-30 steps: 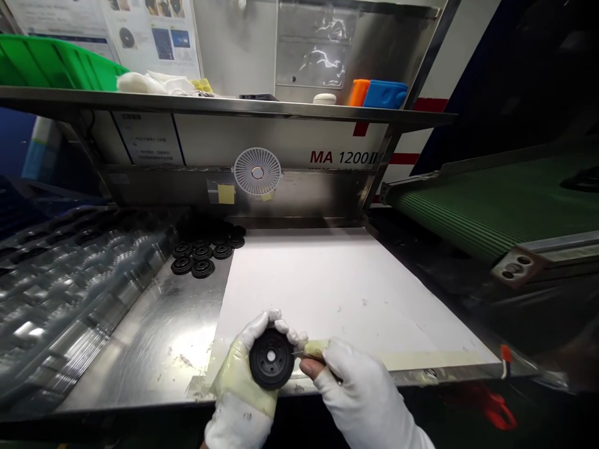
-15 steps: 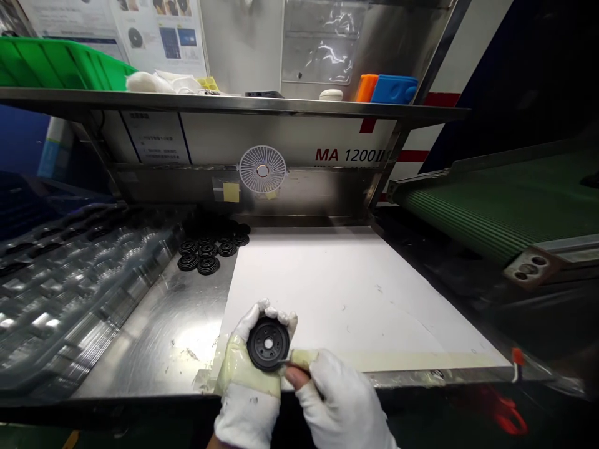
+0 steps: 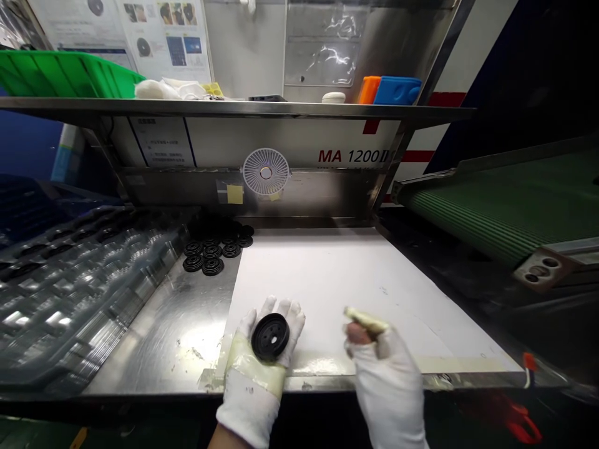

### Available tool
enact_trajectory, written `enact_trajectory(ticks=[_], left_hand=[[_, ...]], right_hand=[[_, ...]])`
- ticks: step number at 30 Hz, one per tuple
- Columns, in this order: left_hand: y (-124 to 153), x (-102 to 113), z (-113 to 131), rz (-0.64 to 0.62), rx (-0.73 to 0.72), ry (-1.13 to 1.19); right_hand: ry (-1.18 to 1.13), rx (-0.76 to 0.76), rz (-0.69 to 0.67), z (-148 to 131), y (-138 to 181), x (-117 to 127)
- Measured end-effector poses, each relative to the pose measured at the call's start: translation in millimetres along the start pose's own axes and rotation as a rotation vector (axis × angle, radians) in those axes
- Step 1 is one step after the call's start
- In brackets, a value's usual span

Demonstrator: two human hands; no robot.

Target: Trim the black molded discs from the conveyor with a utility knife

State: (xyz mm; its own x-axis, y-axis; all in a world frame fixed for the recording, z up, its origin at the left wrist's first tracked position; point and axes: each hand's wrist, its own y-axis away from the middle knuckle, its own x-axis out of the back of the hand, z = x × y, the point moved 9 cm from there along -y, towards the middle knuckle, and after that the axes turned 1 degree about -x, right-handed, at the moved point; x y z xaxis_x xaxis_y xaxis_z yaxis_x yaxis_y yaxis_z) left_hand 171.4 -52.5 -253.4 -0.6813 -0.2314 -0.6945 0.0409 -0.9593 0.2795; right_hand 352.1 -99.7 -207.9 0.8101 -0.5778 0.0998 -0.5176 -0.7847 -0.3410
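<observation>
A black round plastic wheel (image 3: 269, 337) with a centre hole and a raised rim lies tilted in my left hand (image 3: 253, 377). The fingers of that white-gloved hand curve up behind and beside the wheel, and its palm carries a yellowish covering. My right hand (image 3: 386, 368), in a white glove with a bare thumb and a yellow-covered index finger, is closed in a pinch, apart from the wheel, over the front of the white sheet (image 3: 322, 274). What it grips, if anything, is hidden and blurred. Several similar black wheels (image 3: 213, 267) stand stacked at the sheet's left back corner.
Clear plastic trays (image 3: 107, 287) pile up on the left. A green conveyor belt (image 3: 486, 199) runs on the right. Across the back, a metal shelf (image 3: 290, 109) holds a green bin (image 3: 70, 75) and a blue block (image 3: 397, 90); a small fan (image 3: 266, 171) sits below it.
My right hand has moved away from the wheel's edge to the right. In my left hand, the wheel has tilted and the fingers have loosened and stretched. The view has shifted slightly.
</observation>
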Motion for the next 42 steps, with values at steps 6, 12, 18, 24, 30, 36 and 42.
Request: enact_trajectory(ticks=[6, 12, 18, 24, 30, 36, 42], left_hand=[[2.3, 14.5, 1.6, 0.01, -0.086, -0.064], [-6.6, 12.6, -22.9, -0.185, 0.176, 0.193], [-15.3, 22.7, -32.5, -0.233, 0.276, 0.366], [-3.3, 33.2, -23.4, -0.046, 0.276, 0.102], [9.0, 37.8, -9.6, -0.061, 0.108, -0.054], [16.7, 49.2, 8.6, -0.027, -0.054, -0.271], [18.9, 49.6, 10.9, -0.047, -0.081, -0.301]], right_hand=[[0.153, 0.027, 0.075, 39.9, -30.1, 6.8], [0.229, -0.022, -0.248, 66.1, -19.0, -25.3], [-0.06, 0.003, -0.425, 48.5, -6.5, -47.2], [0.025, -0.156, -0.391, 41.8, 3.6, -30.4], [0.208, 0.452, -0.463, -44.4, 21.2, -34.6], [0.306, 0.588, -0.499, -68.2, 32.1, -48.0], [0.349, 0.598, -0.554, -71.0, 40.7, -56.5]])
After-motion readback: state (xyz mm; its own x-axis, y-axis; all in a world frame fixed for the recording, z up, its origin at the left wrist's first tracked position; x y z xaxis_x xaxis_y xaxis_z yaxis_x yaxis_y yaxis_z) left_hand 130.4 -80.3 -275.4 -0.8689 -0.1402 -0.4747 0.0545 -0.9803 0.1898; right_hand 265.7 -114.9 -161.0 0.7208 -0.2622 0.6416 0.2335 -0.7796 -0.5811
